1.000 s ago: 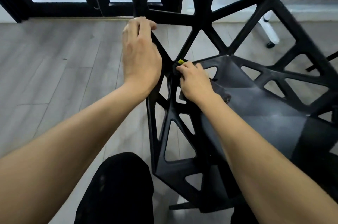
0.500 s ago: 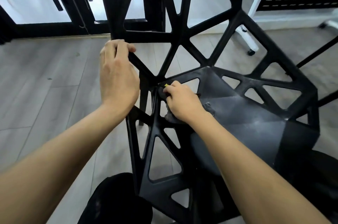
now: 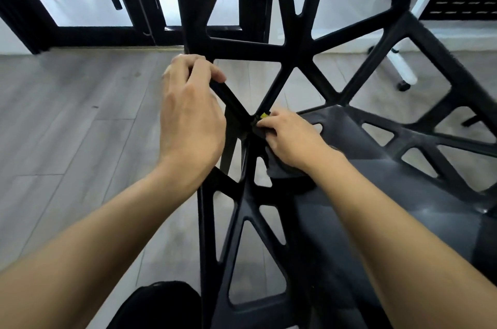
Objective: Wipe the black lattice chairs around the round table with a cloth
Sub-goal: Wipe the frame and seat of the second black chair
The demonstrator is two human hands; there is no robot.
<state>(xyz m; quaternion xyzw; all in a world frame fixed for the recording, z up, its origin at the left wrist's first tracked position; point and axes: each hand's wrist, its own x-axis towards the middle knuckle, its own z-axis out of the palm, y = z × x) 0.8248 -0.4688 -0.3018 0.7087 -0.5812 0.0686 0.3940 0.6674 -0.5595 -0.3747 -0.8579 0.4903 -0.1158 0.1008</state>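
Note:
A black lattice chair fills the middle and right of the head view, its seat toward the right. My left hand grips a slanted bar of the chair's side frame, fingers curled over its top. My right hand holds a dark grey cloth with a small yellow tag, pressed against the joint where several bars meet at the seat's left corner. Most of the cloth is hidden under that hand.
Grey wood-look floor lies to the left. Black-framed glass doors stand at the back. A white wheeled frame and a slatted black shelf are at the back right. My dark-clothed knee is at the bottom.
The view shifted, so the chair sits differently in frame. My left hand keeps its grip on the bar; my right hand with the cloth stays at the joint, shifting only slightly.

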